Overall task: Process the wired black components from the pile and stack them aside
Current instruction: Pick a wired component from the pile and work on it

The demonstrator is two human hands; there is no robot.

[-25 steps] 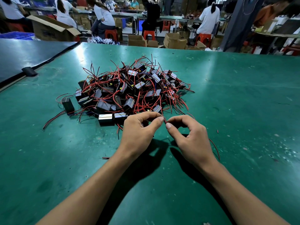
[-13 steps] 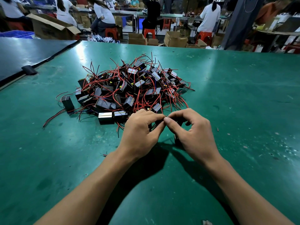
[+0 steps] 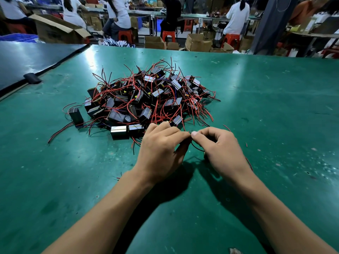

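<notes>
**Both hands pinching one wire in front of the pile**

Over on the left of the green bench (image 3: 275, 116), one black component (image 3: 76, 115) stands by itself, just beside the pile of wired black components (image 3: 146, 99), a tangle of red and black leads. Right in front of the pile, the left hand (image 3: 161, 147) has its fingers curled, pinching a thin wire (image 3: 197, 147). The right hand (image 3: 222, 151) pinches the same wire, fingertips almost touching.

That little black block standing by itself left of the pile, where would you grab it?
Probably take the black block by its upright flat sides, pinching from above: it stands clear of the pile, top free. Its wires trail along the table, so lift slowly.
</notes>
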